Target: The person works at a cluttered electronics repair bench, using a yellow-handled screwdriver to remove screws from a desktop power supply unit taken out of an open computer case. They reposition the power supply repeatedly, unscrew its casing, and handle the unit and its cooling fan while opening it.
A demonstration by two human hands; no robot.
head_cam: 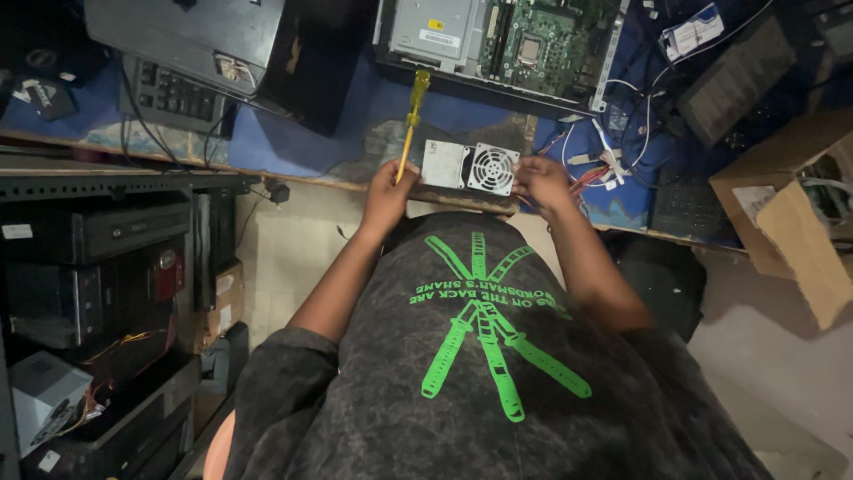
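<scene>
Resting at the near edge of the bench, one power supply unit: grey metal box, round fan grille facing up. It lies between the hands. Left hand closed around a yellow-handled screwdriver, shaft upright, touching the unit's left end. Right hand clasps the unit's right end, probably over its coloured wires; fingers partly hidden. Beyond: open computer chassis with green board; keyboard far left.
</scene>
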